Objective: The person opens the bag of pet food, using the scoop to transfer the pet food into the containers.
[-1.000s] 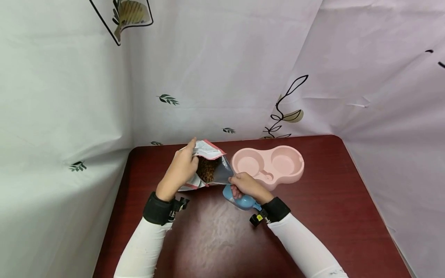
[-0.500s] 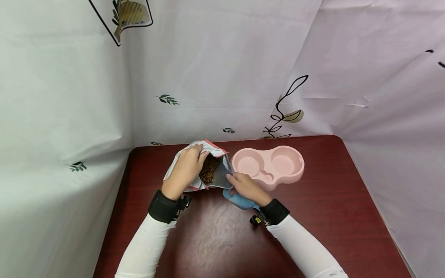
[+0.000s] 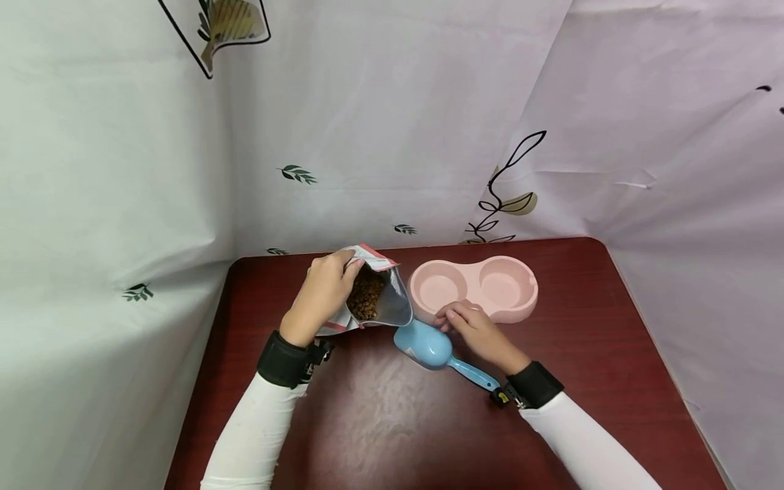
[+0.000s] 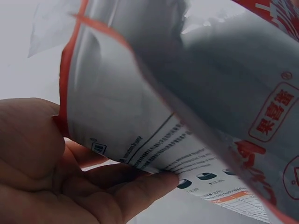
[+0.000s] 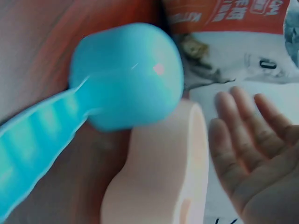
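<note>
My left hand (image 3: 322,292) grips the edge of an opened bag of kibble (image 3: 398,299), its fingers lying along the printed panel in the left wrist view. Brown kibble (image 3: 365,299) shows inside the bag, whose mouth gapes toward the right. My right hand (image 3: 480,332) is apart from the bag, fingers loosely bent and holding nothing, over the near edge of a pink double bowl (image 3: 468,272). Just left of that hand lies a light blue scoop (image 3: 431,347), its handle pointing to the lower right. In the right wrist view the palm of the right hand (image 5: 261,158) shows with fingers spread.
Everything stands on a dark red table (image 3: 582,327) with rounded back corners. Pale cloth (image 3: 392,136) with leaf drawings hangs behind it and along both sides. The bowl sits near the back edge, right beside the bag.
My right hand has let go of the bag's edge and moved right, uncovering the scoop. The left hand's thumb has shifted at the bag's mouth, still gripping it.
</note>
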The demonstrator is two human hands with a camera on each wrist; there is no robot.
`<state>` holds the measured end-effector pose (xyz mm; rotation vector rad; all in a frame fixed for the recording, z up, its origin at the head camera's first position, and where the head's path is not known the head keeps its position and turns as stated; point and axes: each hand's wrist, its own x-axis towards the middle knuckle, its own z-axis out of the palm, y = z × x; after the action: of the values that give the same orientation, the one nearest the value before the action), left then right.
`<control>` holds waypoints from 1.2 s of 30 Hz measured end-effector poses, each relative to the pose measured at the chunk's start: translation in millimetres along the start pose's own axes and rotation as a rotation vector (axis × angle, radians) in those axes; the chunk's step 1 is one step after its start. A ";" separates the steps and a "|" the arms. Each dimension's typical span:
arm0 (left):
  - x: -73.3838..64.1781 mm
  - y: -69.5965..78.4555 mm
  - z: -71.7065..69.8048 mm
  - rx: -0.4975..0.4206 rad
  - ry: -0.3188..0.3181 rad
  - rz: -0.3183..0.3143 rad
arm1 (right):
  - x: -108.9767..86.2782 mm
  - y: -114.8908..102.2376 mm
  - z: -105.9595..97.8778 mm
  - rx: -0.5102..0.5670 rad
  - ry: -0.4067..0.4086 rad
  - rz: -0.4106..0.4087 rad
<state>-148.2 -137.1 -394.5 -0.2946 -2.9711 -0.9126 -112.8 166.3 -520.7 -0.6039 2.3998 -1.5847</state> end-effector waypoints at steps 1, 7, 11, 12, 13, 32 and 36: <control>0.3 -1.1 -1.2 -0.008 -0.003 -0.009 | -3.3 2.4 -2.3 -0.019 0.015 -0.016; 2.3 -5.5 -6.3 -0.022 -0.030 -0.024 | -26.1 16.9 -14.4 -0.154 0.068 -0.018; 3.0 -6.1 -6.1 -0.025 -0.032 -0.023 | -36.9 26.5 -20.5 -0.199 0.100 0.010; 3.0 -6.2 -5.9 -0.024 -0.031 -0.022 | -39.1 28.6 -21.7 -0.218 0.107 0.013; 2.9 -6.1 -5.7 -0.022 -0.029 -0.021 | -41.1 30.6 -22.8 -0.237 0.113 0.013; 0.0 -6.3 -3.6 -0.031 -0.025 -0.002 | -68.5 54.8 -18.7 -0.676 0.114 -0.122; 1.4 -7.7 -6.5 -0.027 -0.028 -0.017 | -72.7 57.9 -10.6 -0.754 0.109 -0.200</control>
<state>-151.2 -146.7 -393.2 -0.2854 -2.9931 -0.9593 -64.7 226.9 -573.2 -0.9150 3.0832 -0.7194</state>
